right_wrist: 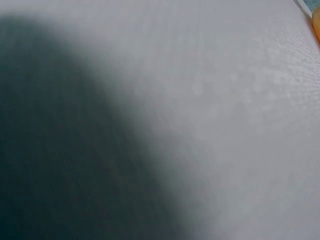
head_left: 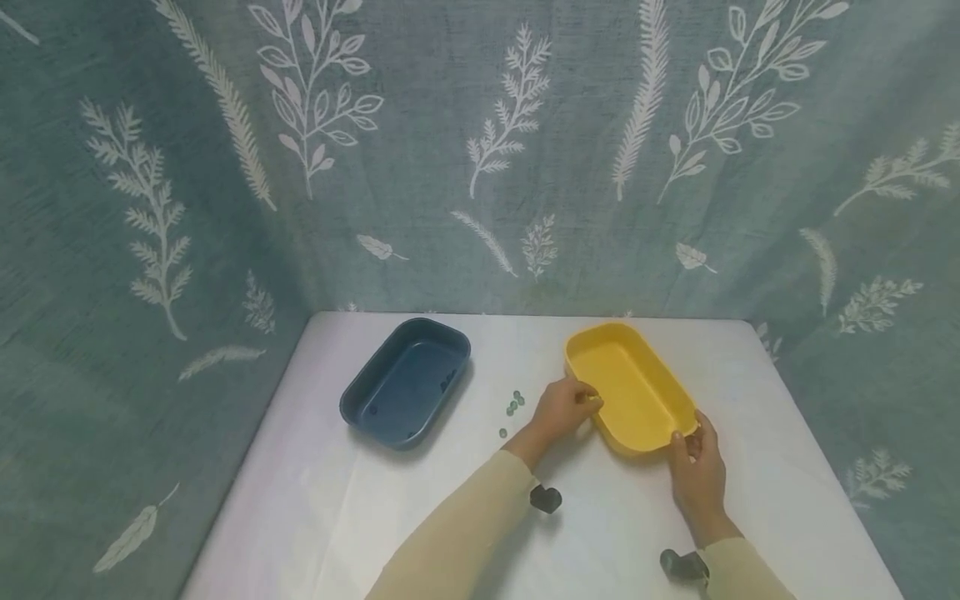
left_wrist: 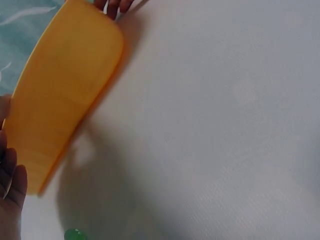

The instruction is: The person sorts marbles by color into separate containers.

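A yellow plastic tray [head_left: 626,383] lies at the right of the table in the head view. My left hand [head_left: 562,410] has its curled fingers at the tray's left rim. At the near right corner my right hand [head_left: 699,477] pinches the rim, thumb on the near side. In the left wrist view the tray's outer wall [left_wrist: 70,85] shows with my left hand [left_wrist: 10,190] at its edge; fingertips [left_wrist: 114,7] of the right hand touch its far end. The left fingertips' exact hold is partly hidden. In the right wrist view only a sliver of yellow [right_wrist: 316,22] appears.
A dark blue tray [head_left: 408,379] with several small dark beads in it stands at the left. Several loose green beads [head_left: 513,408] lie on the white table [head_left: 360,517] between the trays. Leaf-patterned curtain [head_left: 480,150] surrounds the back and sides.
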A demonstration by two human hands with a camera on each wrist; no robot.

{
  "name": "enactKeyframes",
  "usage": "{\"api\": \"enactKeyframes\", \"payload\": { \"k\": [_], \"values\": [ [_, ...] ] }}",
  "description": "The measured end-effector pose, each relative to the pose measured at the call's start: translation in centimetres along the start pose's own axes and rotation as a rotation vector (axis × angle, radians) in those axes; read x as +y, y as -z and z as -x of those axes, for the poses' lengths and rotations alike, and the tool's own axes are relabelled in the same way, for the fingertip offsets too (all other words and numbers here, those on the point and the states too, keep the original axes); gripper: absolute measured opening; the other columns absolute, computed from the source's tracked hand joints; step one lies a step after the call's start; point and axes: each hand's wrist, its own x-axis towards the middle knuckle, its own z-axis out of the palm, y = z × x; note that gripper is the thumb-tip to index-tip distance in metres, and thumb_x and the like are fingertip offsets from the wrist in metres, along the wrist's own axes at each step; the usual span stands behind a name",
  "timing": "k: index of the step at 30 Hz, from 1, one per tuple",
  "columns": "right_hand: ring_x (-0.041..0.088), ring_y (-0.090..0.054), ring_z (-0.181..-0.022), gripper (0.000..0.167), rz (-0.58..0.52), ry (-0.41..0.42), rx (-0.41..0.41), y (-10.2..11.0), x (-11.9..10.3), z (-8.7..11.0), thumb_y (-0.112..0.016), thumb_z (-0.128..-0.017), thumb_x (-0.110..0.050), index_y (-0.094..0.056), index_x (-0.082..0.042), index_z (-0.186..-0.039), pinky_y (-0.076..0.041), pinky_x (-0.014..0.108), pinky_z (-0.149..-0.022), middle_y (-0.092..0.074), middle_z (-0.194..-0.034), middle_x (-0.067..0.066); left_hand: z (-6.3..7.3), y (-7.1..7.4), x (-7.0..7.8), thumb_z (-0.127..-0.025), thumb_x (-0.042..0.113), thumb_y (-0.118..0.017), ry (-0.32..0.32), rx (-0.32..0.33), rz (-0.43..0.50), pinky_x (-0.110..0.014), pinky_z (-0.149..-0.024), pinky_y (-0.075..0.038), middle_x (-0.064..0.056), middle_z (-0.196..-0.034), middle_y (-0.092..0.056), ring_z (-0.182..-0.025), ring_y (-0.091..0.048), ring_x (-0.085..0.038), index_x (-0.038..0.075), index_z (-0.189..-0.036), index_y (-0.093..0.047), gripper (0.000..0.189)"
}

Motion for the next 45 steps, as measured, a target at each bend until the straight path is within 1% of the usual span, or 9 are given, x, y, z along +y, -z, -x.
{"api": "enactKeyframes", "payload": {
  "k": [7, 11, 15, 20, 26, 29, 34, 41, 45],
  "values": [
    [0.027, -0.053, -0.106, 0.056, -0.007, 0.0, -0.012, 0.1, -0.8, 0.5, -0.044, -0.104, -0.027, -0.022, -0.017, -0.154, -0.041, 0.043, -0.082, -0.054, -0.122, 0.017, 0.2, 0.3, 0.0, -0.09, 0.031, -0.07, 0.01, -0.007, 0.02, -0.022, -0.082, -0.048, 0.007, -0.097, -0.07, -0.085, -0.058, -0.005, 0.011, -0.108, -0.074, 0.027],
    [0.028, -0.053, -0.107, 0.056, -0.004, 0.006, -0.012, 0.0, -0.8, 0.5, -0.044, -0.104, -0.027, -0.022, -0.016, -0.154, -0.041, 0.043, -0.083, -0.053, -0.123, 0.017, 0.5, 0.5, 0.0, -0.089, 0.028, -0.071, 0.01, -0.009, 0.048, -0.021, -0.078, -0.048, 0.008, -0.091, -0.068, -0.081, -0.057, -0.005, 0.011, -0.108, -0.074, 0.026],
    [0.03, -0.053, -0.108, 0.056, 0.007, -0.007, -0.003, 0.1, -0.5, 0.4, -0.044, -0.103, -0.028, -0.022, -0.018, -0.155, -0.041, 0.045, -0.085, -0.053, -0.125, 0.018, 0.9, 0.8, 0.0, -0.088, 0.024, -0.073, -0.039, -0.013, 0.063, -0.019, -0.07, -0.047, 0.01, -0.084, -0.063, -0.075, -0.054, -0.004, 0.011, -0.107, -0.074, 0.023],
    [0.029, -0.052, -0.108, 0.058, 0.009, -0.024, -0.003, 0.0, -0.3, 0.5, -0.044, -0.103, -0.03, -0.021, -0.02, -0.155, -0.041, 0.045, -0.086, -0.053, -0.126, 0.017, 2.1, 2.0, -0.6, -0.088, 0.023, -0.073, -0.076, -0.031, 0.045, -0.018, -0.068, -0.046, 0.011, -0.085, -0.064, -0.077, -0.054, -0.003, 0.014, -0.108, -0.073, 0.021],
    [0.024, -0.051, -0.104, 0.058, 0.018, -0.013, -0.016, 0.0, -0.1, 0.4, -0.042, -0.104, -0.032, -0.018, -0.02, -0.156, -0.041, 0.043, -0.085, -0.054, -0.118, 0.014, 4.0, 3.8, -2.0, -0.09, 0.027, -0.071, -0.045, -0.057, -0.065, -0.021, -0.072, -0.048, 0.012, -0.091, -0.064, -0.083, -0.055, -0.003, 0.017, -0.112, -0.072, 0.024],
    [0.023, -0.051, -0.103, 0.058, 0.021, -0.003, -0.009, 0.0, -0.1, 0.3, -0.043, -0.104, -0.03, -0.02, -0.019, -0.155, -0.041, 0.041, -0.084, -0.054, -0.117, 0.014, 5.1, 4.6, -2.8, -0.09, 0.027, -0.072, -0.05, -0.051, -0.114, -0.023, -0.073, -0.048, 0.013, -0.09, -0.063, -0.084, -0.056, -0.004, 0.018, -0.111, -0.071, 0.023],
    [0.023, -0.051, -0.102, 0.058, 0.031, 0.013, -0.005, 0.2, -0.4, 0.3, -0.043, -0.103, -0.029, -0.02, -0.016, -0.155, -0.041, 0.038, -0.083, -0.054, -0.116, 0.014, 6.8, 5.7, -3.7, -0.088, 0.026, -0.073, -0.04, -0.039, -0.105, -0.024, -0.072, -0.048, 0.012, -0.089, -0.064, -0.084, -0.057, -0.005, 0.017, -0.11, -0.072, 0.024],
    [0.029, -0.052, -0.107, 0.058, 0.015, 0.002, -0.017, 0.3, -0.6, 0.4, -0.042, -0.104, -0.031, -0.019, -0.017, -0.155, -0.042, 0.047, -0.085, -0.054, -0.121, 0.018, 8.4, 6.3, -5.2, -0.087, 0.023, -0.074, -0.025, 0.006, -0.167, -0.025, -0.075, -0.05, 0.013, -0.09, -0.065, -0.083, -0.059, -0.004, 0.019, -0.108, -0.071, 0.022],
    [0.029, -0.052, -0.106, 0.058, 0.008, 0.001, -0.016, 0.2, -0.6, 0.6, -0.043, -0.104, -0.03, -0.02, -0.016, -0.155, -0.042, 0.046, -0.084, -0.054, -0.119, 0.018, 9.0, 6.7, -6.0, -0.086, 0.023, -0.074, -0.015, 0.032, -0.192, -0.027, -0.076, -0.051, 0.012, -0.091, -0.066, -0.085, -0.06, -0.006, 0.019, -0.109, -0.071, 0.023]
  ]
}}
